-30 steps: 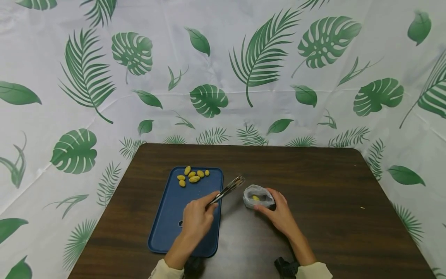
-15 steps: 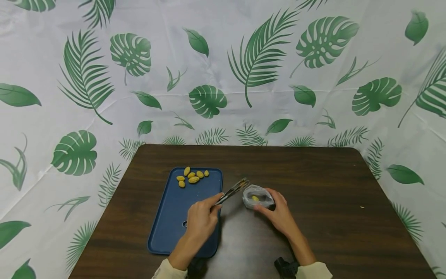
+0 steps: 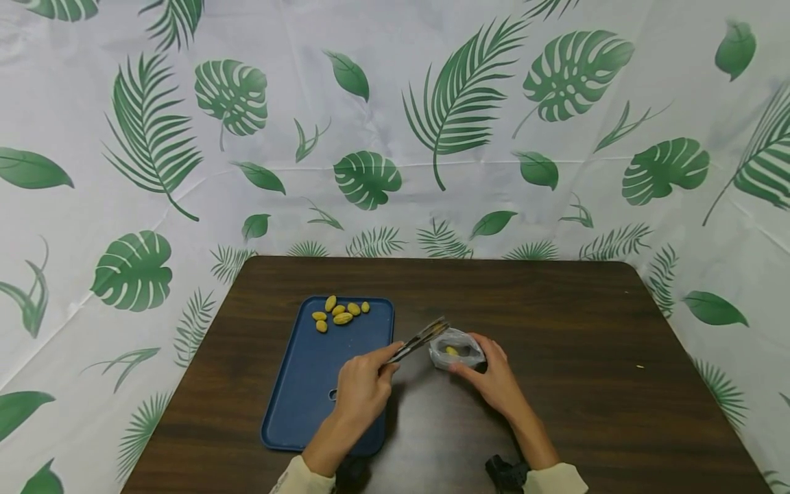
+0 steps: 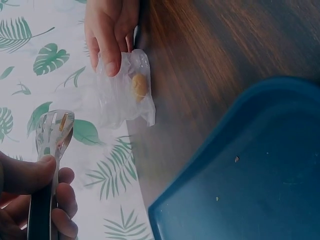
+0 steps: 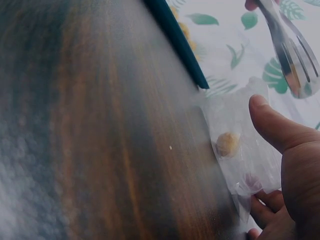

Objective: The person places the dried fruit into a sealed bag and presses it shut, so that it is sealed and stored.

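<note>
My left hand (image 3: 363, 390) grips metal tongs (image 4: 54, 131) with slotted heads, held over the tray's right edge and pointing toward the bag. A brownish-gold patch shows through one slot; I cannot tell whether it is a piece held there. A clear plastic bag (image 4: 114, 100) stands with its mouth open, and my right hand (image 3: 498, 379) holds its side between thumb and fingers. Inside the bag a yellow oval piece (image 5: 227, 144) shows through the plastic. In the head view the tong tips overlap the bag's left rim. Several yellow, nut-like oval pieces (image 3: 342, 318) lie at the tray's far end.
A blue rectangular tray (image 3: 302, 384) lies on the left of the dark wooden table (image 3: 574, 329). Small crumbs (image 4: 237, 159) dot the tray. Behind the table hangs a white cloth (image 3: 382, 103) printed with green leaves. A light speck (image 3: 640, 366) lies on the right of the table.
My left hand has moved right with the tongs, bringing their tips from beside the bag to its rim. The right hand and bag have stayed nearly in place.
</note>
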A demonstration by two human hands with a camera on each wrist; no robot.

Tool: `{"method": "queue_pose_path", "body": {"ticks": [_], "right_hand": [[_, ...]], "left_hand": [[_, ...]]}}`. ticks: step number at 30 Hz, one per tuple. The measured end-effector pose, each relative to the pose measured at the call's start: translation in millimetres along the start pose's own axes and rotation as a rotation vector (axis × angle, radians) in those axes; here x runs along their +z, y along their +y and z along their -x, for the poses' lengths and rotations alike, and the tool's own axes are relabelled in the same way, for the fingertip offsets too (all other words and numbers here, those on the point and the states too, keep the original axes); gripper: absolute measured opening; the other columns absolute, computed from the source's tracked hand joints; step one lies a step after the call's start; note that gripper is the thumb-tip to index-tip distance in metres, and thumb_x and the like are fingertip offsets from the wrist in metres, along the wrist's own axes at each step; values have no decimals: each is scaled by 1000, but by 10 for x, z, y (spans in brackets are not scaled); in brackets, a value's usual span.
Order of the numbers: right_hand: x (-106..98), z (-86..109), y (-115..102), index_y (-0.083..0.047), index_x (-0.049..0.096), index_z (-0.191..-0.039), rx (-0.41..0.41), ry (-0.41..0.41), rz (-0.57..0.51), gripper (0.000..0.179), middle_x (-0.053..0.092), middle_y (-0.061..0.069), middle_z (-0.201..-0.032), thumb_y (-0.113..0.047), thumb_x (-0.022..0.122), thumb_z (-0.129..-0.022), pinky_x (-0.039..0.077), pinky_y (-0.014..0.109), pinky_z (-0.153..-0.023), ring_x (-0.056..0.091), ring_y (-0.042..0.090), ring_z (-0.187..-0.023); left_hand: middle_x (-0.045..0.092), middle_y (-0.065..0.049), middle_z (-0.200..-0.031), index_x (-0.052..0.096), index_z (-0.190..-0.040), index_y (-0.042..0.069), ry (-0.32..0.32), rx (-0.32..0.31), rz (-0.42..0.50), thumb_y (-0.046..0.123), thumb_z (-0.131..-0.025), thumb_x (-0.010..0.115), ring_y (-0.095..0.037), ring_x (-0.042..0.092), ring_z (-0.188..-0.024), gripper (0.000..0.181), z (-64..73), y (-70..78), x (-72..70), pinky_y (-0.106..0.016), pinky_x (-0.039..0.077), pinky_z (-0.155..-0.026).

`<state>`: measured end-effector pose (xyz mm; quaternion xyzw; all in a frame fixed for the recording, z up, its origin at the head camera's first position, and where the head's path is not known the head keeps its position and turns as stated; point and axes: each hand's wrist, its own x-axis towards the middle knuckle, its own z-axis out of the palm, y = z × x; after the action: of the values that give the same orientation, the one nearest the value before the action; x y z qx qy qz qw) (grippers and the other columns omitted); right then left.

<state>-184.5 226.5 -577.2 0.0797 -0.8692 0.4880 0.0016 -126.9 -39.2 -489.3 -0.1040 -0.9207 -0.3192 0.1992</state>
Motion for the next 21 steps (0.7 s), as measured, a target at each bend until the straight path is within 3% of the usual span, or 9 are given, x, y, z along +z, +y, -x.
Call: {"method": "queue_pose_path", "body": {"ticks": [11,21], "right_hand": [[17,-5,31,-19,55,-145,-12,12,18,71,62,9,-136,-43,84,-85,37,62,-105,44,37,-135],[12,-10,29,-19,55,-145,-15,11,15,71,63,8,-136,-42,84,-85,37,62,-105,44,36,-134]], "left_hand": [[82,-3,-93,79,-121,19,-38,1,24,14,-88,80,-4,55,-56,33,3,33,21,-23,43,-57],[82,-2,-92,79,-120,19,-37,8,33,12,-87,80,-4,58,-59,34,12,45,33,-23,43,-56]]}}
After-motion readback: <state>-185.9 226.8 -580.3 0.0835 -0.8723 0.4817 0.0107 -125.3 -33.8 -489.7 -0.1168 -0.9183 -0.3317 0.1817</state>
